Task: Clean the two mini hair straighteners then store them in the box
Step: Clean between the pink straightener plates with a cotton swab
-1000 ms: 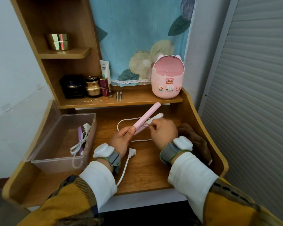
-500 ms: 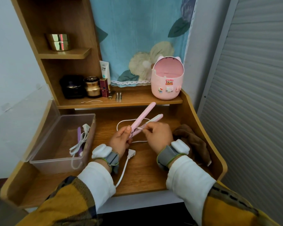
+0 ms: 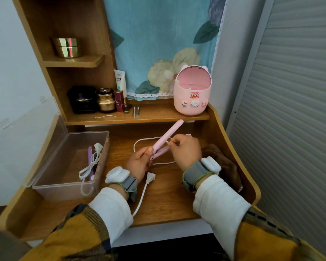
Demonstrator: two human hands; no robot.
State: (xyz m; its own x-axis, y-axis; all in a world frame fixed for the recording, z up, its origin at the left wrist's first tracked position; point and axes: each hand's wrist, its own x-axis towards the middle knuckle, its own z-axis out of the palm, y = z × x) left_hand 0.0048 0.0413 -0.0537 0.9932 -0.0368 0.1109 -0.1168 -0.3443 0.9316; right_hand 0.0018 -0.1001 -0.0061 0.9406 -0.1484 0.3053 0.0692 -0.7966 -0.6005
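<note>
2 mini hair straighteners are in view. Your left hand (image 3: pixel 139 162) grips the pink straightener (image 3: pixel 167 135) by its lower end, thumb on top, its 2 arms parted and angled up and away from you. Your right hand (image 3: pixel 184 149), fingers curled, pinches a thin white stick (image 3: pixel 167 142) at the gap between those arms. The purple straightener (image 3: pixel 90 155) lies inside the 1 clear box (image 3: pixel 64 183) at the left of the desk (image 3: pixel 167 200), its white cord bundled with it. 1 white plug (image 3: pixel 151 177) lies just beside your left wrist. 1 brown cloth (image 3: pixel 224 162) sits right of your right hand.
</note>
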